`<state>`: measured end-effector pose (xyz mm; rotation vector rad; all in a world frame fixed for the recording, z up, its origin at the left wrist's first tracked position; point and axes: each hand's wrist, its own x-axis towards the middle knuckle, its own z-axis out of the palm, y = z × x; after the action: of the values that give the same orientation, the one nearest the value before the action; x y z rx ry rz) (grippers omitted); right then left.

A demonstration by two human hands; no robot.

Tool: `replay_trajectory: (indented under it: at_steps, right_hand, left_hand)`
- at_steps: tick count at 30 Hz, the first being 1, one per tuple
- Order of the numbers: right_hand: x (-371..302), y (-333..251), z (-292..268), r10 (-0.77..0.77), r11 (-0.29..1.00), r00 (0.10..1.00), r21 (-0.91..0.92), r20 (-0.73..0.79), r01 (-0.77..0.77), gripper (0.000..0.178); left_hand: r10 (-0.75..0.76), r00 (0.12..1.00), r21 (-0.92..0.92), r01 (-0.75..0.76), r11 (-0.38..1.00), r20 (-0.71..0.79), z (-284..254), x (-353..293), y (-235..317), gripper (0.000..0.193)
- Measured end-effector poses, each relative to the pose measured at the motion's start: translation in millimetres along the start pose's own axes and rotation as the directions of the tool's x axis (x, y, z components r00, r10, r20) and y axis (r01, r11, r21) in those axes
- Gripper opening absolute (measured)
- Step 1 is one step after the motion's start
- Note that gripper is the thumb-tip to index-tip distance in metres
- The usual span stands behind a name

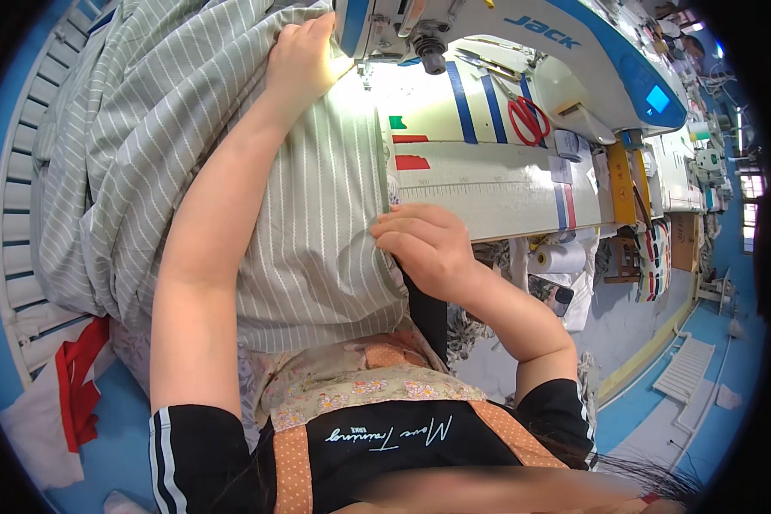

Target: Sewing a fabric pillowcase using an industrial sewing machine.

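A large grey-green fabric (pixel 308 197) with white stripes spreads across my lap and the sewing machine's bed. Its darker right edge runs from beneath the machine's needle area (pixel 365 75) down toward me. My left hand (pixel 304 64) rests on the fabric just left of the needle area, thumb apart from the fingers, partly washed out by the lamp. Lower down, my right hand (pixel 428 244) pinches the fabric's edge with fingers and thumb together. The sewing machine (pixel 557 34) is white and blue, with a small lit screen.
Red-handled scissors (pixel 529 120) and tweezers (pixel 486 64) lie on the table to the right, beyond a printed ruler scale (pixel 463 187). A white thread cone (pixel 561 258) and a phone (pixel 552 294) sit below the table edge. A slatted white rack (pixel 21 214) stands at left.
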<state>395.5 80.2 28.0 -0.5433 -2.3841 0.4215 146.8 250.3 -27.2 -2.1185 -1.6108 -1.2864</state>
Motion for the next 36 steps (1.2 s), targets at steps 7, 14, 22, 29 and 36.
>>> replay_trajectory:
  at_steps: [7, 14, 22, 29, 36]
  right_hand:
    - [1.1, 2.4, 0.6, 0.021, 0.999, 1.000, 0.044, 0.004, -0.021, 0.016]
    - [19.6, 18.2, -4.2, 0.072, 0.997, 0.993, 0.033, 0.093, -0.075, 0.017]
    - [36.2, 31.1, -4.8, 0.061, 0.997, 0.993, 0.031, 0.099, -0.064, 0.014]
    - [47.5, 57.8, -1.8, 0.077, 0.997, 0.990, -0.026, 0.120, -0.075, 0.012]
    - [45.6, 49.3, -7.3, 0.080, 0.993, 0.996, -0.092, 0.041, -0.076, 0.016]
  left_hand:
    - [-0.005, 0.970, -0.044, 0.017, 0.999, 0.244, 1.0, 4.7, -1.4, 0.023]
    - [0.047, 0.939, 0.077, -0.078, 0.994, 0.340, 15.7, 19.7, -28.6, 0.031]
    - [0.019, 0.891, 0.230, -0.138, 0.963, 0.454, 28.0, 34.1, -39.5, 0.018]
    - [0.120, 0.939, 0.258, -0.208, 0.944, 0.321, 51.7, 49.4, -67.0, 0.021]
    - [-0.076, 0.956, 0.187, 0.022, 0.982, 0.284, 5.8, 49.2, -40.2, 0.021]
